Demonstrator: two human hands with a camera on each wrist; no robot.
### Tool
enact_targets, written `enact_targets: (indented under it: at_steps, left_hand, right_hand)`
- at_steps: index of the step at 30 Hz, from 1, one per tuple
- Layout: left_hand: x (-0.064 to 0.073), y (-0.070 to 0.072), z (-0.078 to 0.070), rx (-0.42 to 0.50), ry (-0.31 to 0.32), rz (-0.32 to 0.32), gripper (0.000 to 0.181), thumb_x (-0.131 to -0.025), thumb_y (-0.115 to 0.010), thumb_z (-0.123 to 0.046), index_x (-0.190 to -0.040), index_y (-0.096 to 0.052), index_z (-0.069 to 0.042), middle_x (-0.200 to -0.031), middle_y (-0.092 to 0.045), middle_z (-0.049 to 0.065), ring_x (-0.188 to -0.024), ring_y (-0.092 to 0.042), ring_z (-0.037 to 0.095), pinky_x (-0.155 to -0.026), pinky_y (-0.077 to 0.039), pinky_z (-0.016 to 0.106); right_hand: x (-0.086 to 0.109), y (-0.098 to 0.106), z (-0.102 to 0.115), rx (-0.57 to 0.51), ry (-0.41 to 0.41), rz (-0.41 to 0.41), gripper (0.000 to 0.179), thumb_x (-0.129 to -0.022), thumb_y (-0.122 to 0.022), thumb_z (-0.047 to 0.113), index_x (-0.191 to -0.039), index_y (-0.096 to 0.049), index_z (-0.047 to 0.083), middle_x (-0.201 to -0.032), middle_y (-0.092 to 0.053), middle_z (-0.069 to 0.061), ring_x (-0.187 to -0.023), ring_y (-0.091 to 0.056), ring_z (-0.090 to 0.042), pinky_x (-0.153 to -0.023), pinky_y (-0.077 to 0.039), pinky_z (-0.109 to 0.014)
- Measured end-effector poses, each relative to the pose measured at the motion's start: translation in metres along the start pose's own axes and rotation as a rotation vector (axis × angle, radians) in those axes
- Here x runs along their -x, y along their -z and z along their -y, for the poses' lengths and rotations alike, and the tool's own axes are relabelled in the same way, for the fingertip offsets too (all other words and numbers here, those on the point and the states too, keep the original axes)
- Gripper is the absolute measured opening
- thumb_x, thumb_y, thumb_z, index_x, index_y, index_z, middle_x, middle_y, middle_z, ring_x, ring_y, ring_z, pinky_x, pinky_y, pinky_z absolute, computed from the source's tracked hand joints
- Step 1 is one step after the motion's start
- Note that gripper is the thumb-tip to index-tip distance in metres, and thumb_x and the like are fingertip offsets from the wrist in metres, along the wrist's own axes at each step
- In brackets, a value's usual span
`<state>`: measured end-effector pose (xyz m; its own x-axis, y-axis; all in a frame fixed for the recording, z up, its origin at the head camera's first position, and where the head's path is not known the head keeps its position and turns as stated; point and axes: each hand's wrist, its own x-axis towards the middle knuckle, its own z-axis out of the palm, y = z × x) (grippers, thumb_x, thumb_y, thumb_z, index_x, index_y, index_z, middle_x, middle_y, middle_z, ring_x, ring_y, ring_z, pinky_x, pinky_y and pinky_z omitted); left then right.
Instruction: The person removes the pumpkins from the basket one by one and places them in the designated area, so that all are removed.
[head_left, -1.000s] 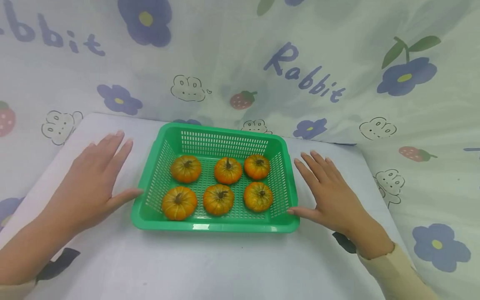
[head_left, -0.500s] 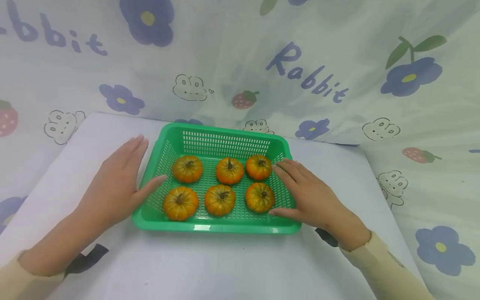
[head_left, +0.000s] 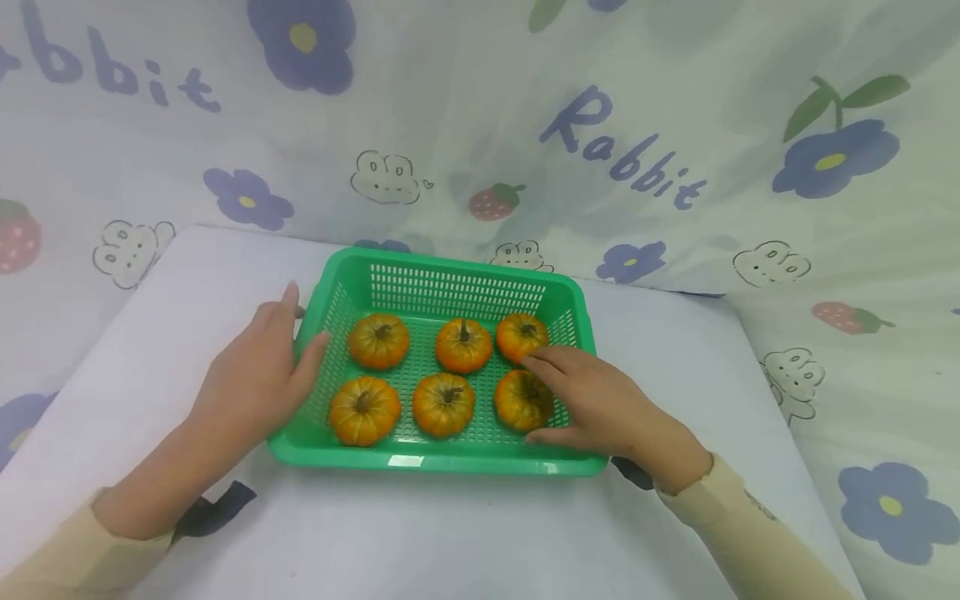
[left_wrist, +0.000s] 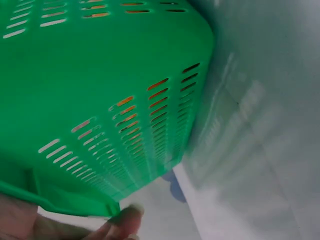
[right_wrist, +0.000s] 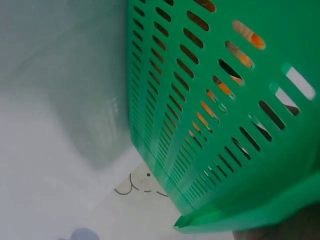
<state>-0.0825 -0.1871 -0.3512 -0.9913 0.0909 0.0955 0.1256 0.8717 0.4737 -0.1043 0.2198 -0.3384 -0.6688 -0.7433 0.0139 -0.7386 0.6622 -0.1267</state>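
Note:
Several small orange pumpkins stand in two rows inside a green plastic basket [head_left: 450, 460]. My left hand [head_left: 251, 367] grips the basket's left rim, thumb over the inner side and fingers outside; in the left wrist view its fingers [left_wrist: 122, 222] curl under the rim. Reaching over the right rim, my right hand [head_left: 600, 404] hovers around the front right pumpkin [head_left: 517, 402], fingers and thumb spread to either side of it. Whether they touch it cannot be made out. Close by its fingertips is the back right pumpkin [head_left: 519, 333].
A white table [head_left: 420, 533] carries the basket. Behind it hangs a patterned cloth [head_left: 450, 100] with flowers, rabbits and lettering. The basket's slotted right wall [right_wrist: 200, 110] fills much of the right wrist view. Dark straps [head_left: 217, 508] show by the wrists.
Both hands have moved inward. My left hand has come from beside the basket onto its left rim; the right has crossed the right rim to the front right pumpkin. The pumpkins stay in place.

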Motion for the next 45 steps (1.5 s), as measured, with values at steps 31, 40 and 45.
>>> enact_targets:
  at_steps: [31, 40, 45]
  left_hand:
    - [-0.001, 0.002, 0.001, 0.133, 0.212, 0.214, 0.054, -0.113, -0.028, -0.047, -0.113, -0.048, 0.003, -0.074, -0.047, 0.011, -0.066, -0.052, 0.028, -0.055, -0.044, 0.037]
    - [0.000, 0.002, 0.000, 0.133, 0.238, 0.233, 0.054, -0.113, -0.024, -0.049, -0.102, -0.048, -0.002, -0.073, -0.045, 0.010, -0.064, -0.050, 0.026, -0.053, -0.043, 0.036]
    - [0.000, 0.000, 0.002, 0.145, 0.245, 0.239, 0.055, -0.113, -0.023, -0.050, -0.101, -0.048, -0.003, -0.073, -0.045, 0.010, -0.064, -0.050, 0.026, -0.053, -0.043, 0.036]
  right_hand:
    - [-0.012, -0.003, 0.007, 0.099, -0.097, 0.150, 0.075, -0.077, -0.094, 0.038, -0.136, -0.062, 0.005, -0.128, -0.069, -0.007, -0.120, -0.063, -0.029, -0.105, -0.046, -0.047]
    - [-0.013, -0.007, 0.006, 0.085, -0.099, 0.136, 0.073, -0.077, -0.094, 0.040, -0.134, -0.063, 0.006, -0.125, -0.069, -0.005, -0.117, -0.063, -0.027, -0.102, -0.047, -0.047]
    - [-0.013, -0.010, 0.006, 0.074, -0.094, 0.127, 0.072, -0.077, -0.093, 0.042, -0.133, -0.064, 0.007, -0.125, -0.069, -0.004, -0.117, -0.063, -0.027, -0.102, -0.047, -0.046]
